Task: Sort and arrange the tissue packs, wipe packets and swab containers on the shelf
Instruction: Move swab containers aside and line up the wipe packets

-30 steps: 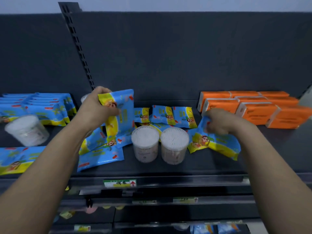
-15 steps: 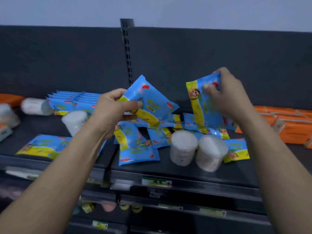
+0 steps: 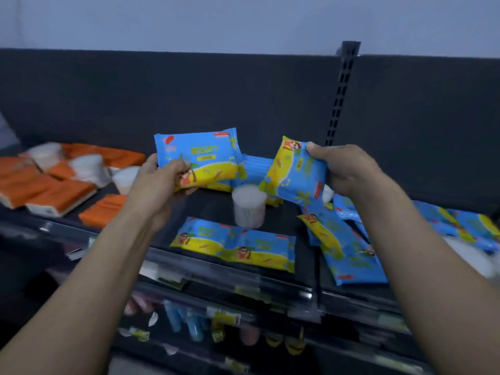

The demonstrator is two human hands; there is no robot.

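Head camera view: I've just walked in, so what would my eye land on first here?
First, the two bare hands mid-frame, each holding up a bright blue-and-yellow wipe packet: the left hand grips the level packet, the right hand the tilted packet. Below them a white swab container stands upright on the dark shelf, with flat packets lying near its front edge. Orange tissue packs lie jumbled at far left.
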